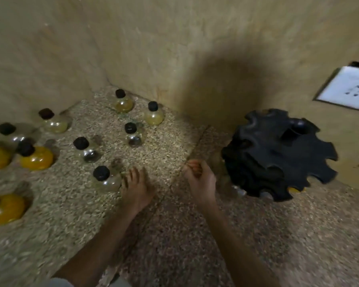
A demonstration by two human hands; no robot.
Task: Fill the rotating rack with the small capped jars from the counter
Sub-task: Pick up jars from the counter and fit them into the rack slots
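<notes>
No writing can be read on the black-capped jars [107,179] scattered across the left of the speckled bench [174,224]. The left hand [136,188] lies flat, fingers spread and empty, just beside the nearest jar at centre. The right hand [199,177] is loosely curled, holding nothing visible, near the black rotating rack [278,154] at right.

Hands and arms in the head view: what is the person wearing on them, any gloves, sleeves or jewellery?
Both are bare. The left hand and right hand have no gloves, and no rings or watch show, though the picture is blurry. The forearms are uncovered; a pale grey bit of cloth at the bottom edge may be a sleeve or other clothing.
</notes>
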